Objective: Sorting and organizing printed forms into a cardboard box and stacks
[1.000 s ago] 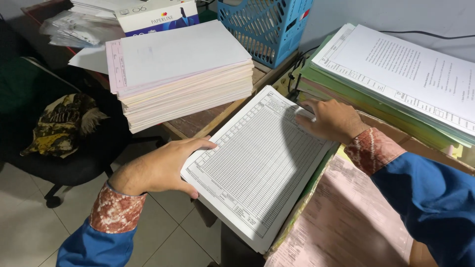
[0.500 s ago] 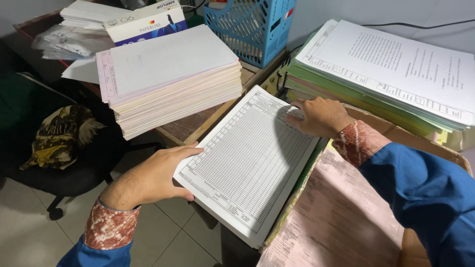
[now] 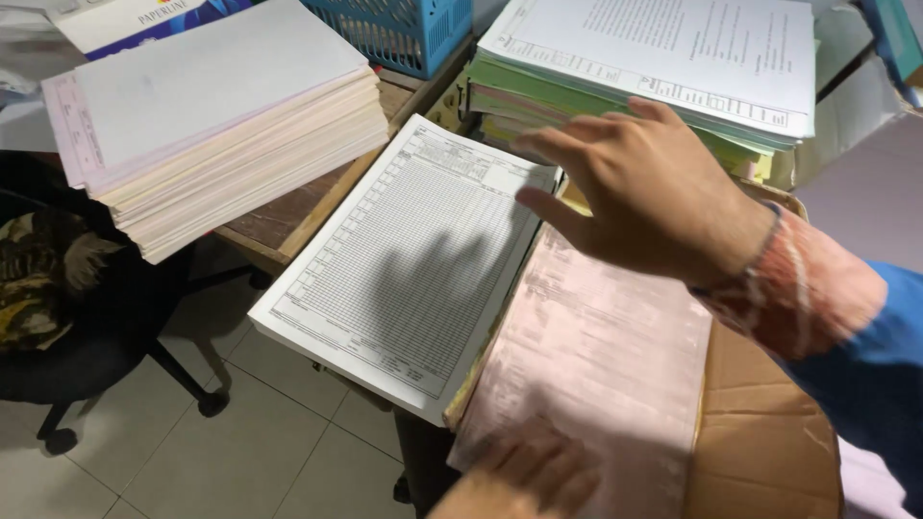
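1. Nearest, at the bottom edge, the left hand (image 3: 534, 476) lies on a stack of pink sheets (image 3: 586, 384). Only its knuckles and part of the fingers show, blurred, so I cannot tell whether they are spread or curled.
2. The pink sheets sit on top of a brown cardboard box (image 3: 760, 423), with the box's flap showing bare to their right. Their printing is faint and their long side runs from the near edge away toward the far stacks.
3. Just left of the pink sheets, touching them along one edge, lies a stack of white forms (image 3: 404, 259). The top sheet is ruled into a fine grid of rows and columns with a small heading block at its far end. The stack is long and narrow; its long axis runs on a slant from near-left to far-right, and its near corner juts out over the tiled floor (image 3: 240, 432).
4. Above these, the right hand (image 3: 654, 192) hangs in the air with fingers open and spread, holding nothing, and throws a shadow on the grid sheet.
5. Farther left, a thick pile of white and cream paper (image 3: 221, 115) rests on a wooden desk (image 3: 308, 207).
6. Farthest back stand a blue plastic basket (image 3: 404, 34) and a stack of green folders (image 3: 615, 106) topped with printed pages.
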